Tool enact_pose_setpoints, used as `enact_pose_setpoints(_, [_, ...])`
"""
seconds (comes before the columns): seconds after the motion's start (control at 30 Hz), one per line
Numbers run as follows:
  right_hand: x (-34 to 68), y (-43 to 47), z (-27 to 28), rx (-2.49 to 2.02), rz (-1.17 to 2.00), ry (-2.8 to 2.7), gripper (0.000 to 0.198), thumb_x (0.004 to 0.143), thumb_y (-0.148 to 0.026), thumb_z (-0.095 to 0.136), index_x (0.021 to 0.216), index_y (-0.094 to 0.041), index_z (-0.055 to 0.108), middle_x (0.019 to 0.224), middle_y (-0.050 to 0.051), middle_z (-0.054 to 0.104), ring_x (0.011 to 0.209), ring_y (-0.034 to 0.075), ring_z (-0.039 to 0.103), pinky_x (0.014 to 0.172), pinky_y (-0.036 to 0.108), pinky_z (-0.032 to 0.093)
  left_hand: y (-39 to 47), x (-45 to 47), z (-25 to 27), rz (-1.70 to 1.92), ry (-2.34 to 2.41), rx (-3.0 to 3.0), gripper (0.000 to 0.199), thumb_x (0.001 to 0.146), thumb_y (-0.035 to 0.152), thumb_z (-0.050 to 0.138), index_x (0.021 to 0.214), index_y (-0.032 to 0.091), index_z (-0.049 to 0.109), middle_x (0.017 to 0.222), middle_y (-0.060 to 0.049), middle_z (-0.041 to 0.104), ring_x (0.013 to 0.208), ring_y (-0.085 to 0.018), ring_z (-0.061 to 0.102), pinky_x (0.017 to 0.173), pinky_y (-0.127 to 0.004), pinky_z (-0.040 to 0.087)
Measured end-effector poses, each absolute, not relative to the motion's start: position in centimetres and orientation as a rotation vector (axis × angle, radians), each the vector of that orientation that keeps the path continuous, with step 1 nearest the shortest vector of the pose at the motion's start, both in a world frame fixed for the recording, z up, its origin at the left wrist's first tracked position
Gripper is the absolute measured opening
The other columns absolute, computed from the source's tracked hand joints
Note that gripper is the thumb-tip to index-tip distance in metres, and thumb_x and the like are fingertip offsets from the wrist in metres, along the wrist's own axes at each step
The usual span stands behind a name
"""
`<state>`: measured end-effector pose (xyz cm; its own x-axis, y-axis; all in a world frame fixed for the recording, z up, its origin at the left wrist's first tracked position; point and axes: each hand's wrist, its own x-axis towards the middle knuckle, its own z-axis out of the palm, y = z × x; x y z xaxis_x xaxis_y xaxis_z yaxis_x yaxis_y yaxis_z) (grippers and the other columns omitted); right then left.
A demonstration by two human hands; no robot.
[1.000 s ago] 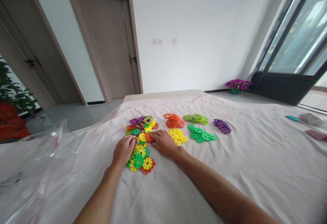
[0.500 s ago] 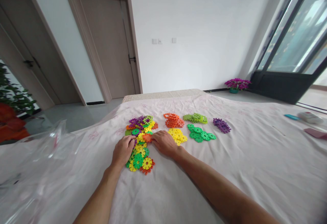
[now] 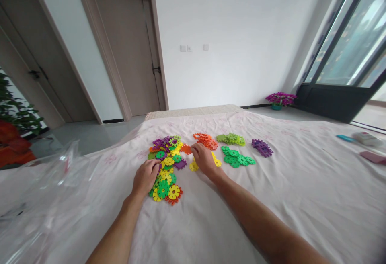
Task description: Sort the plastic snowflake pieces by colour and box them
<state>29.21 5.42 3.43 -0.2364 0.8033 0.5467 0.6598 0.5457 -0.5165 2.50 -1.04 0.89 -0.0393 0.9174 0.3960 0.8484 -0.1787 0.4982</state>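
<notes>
A mixed heap of flower-shaped notched plastic discs [image 3: 165,179] in yellow, green, purple and orange lies on the cloth in front of me. At its left edge rests my left hand [image 3: 146,175], fingers curled together; a bit of purple shows at the fingertips, but what they hold is hidden. My right hand [image 3: 204,159] pinches an orange disc [image 3: 186,149] by its right side, just right of the heap. Below that disc a purple disc [image 3: 180,164] lies at the heap's edge. My right hand partly covers a group of yellow discs [image 3: 194,165].
Single-colour groups sit to the right: orange discs [image 3: 206,141], light green discs [image 3: 231,139], green discs [image 3: 237,157] and purple discs [image 3: 262,148]. Clear plastic bags [image 3: 45,191] lie at left. A blue item [image 3: 345,138] and a pink item [image 3: 373,157] are far right.
My right hand has moved right and away from me with the orange disc, off the middle of the heap. The purple disc beneath now shows. My left hand has stayed put.
</notes>
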Motion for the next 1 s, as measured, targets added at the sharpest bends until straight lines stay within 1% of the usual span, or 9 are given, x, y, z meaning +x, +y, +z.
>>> enact_pose_setpoints(0.13, [31.4,7.4,3.5,-1.304,0.244,-1.807,0.024,0.093,-0.023,0.045,0.088,-0.018,0.069,0.088,0.005,0.070,0.084,0.019,0.062,0.076,0.027,0.043,-1.0,2.5,0.8,1.036,1.938,2.099,0.036,0.094,0.036,0.039,0.110,0.023,0.068,0.120,-0.005,0.067,0.113,-0.021,0.060,0.102,-0.036,0.045])
enact_pose_setpoints(0.3, [32.9,8.5,3.0,-1.398,0.330,-1.751,0.027,0.087,-0.020,0.047,0.095,-0.018,0.072,0.080,0.003,0.071,0.079,0.019,0.064,0.072,0.027,0.045,-0.9,2.5,0.7,1.043,1.936,2.096,0.036,0.094,0.036,0.039,0.110,0.022,0.068,0.120,-0.005,0.067,0.114,-0.021,0.060,0.103,-0.036,0.044])
enact_pose_setpoints(0.37, [33.2,8.8,2.7,-1.405,0.306,-1.747,0.027,0.085,-0.017,0.048,0.097,-0.017,0.072,0.086,0.005,0.072,0.085,0.020,0.065,0.077,0.029,0.046,-0.9,2.5,0.7,1.043,1.936,2.096,0.036,0.094,0.036,0.039,0.110,0.022,0.068,0.120,-0.005,0.067,0.114,-0.021,0.060,0.103,-0.036,0.044])
enact_pose_setpoints(0.43, [33.3,8.9,2.5,-1.412,0.246,-1.718,0.029,0.083,-0.014,0.049,0.103,-0.016,0.071,0.099,0.008,0.072,0.095,0.022,0.064,0.086,0.032,0.047,-0.9,2.4,0.7,1.042,1.937,2.098,0.036,0.094,0.036,0.039,0.110,0.022,0.068,0.120,-0.005,0.067,0.113,-0.021,0.060,0.103,-0.036,0.045])
enact_pose_setpoints(0.5, [33.1,8.9,2.5,-1.403,0.204,-1.711,0.033,0.084,-0.013,0.049,0.110,-0.017,0.070,0.110,0.009,0.071,0.104,0.022,0.063,0.093,0.034,0.046,-0.9,2.4,0.7,1.040,1.937,2.100,0.035,0.094,0.036,0.039,0.109,0.023,0.068,0.120,-0.005,0.068,0.113,-0.020,0.061,0.103,-0.036,0.045])
enact_pose_setpoints(0.57, [32.7,8.4,2.6,-1.342,0.194,-1.788,0.032,0.086,-0.013,0.050,0.112,-0.019,0.069,0.113,0.008,0.070,0.107,0.021,0.062,0.094,0.034,0.046,-1.0,2.4,0.8,1.035,1.940,2.102,0.035,0.094,0.036,0.039,0.109,0.023,0.068,0.120,-0.005,0.068,0.113,-0.020,0.061,0.103,-0.035,0.045])
enact_pose_setpoints(0.7, [30.9,6.2,3.4,-1.090,0.156,-2.133,0.022,0.090,-0.025,0.060,0.109,-0.021,0.070,0.110,0.007,0.071,0.105,0.021,0.061,0.093,0.033,0.044,-1.0,2.5,0.8,1.028,1.943,2.104,0.036,0.094,0.036,0.039,0.110,0.023,0.068,0.120,-0.005,0.067,0.114,-0.021,0.060,0.103,-0.036,0.045])
enact_pose_setpoints(0.87, [28.7,3.8,3.7,-0.931,0.075,-2.481,0.038,0.084,-0.050,0.070,0.111,-0.023,0.070,0.105,0.007,0.071,0.105,0.022,0.058,0.094,0.034,0.039,-1.1,2.6,1.0,1.030,1.938,2.107,0.036,0.095,0.035,0.038,0.109,0.023,0.068,0.120,-0.005,0.068,0.114,-0.021,0.060,0.103,-0.036,0.045])
enact_pose_setpoints(1.0, [28.0,3.7,3.2,-0.961,0.051,-2.554,0.029,0.091,-0.048,0.062,0.098,-0.022,0.072,0.095,0.004,0.071,0.098,0.018,0.059,0.090,0.029,0.037,-1.1,2.7,1.0,1.038,1.938,2.103,0.035,0.094,0.034,0.039,0.109,0.023,0.069,0.120,-0.005,0.068,0.114,-0.021,0.061,0.102,-0.036,0.045])
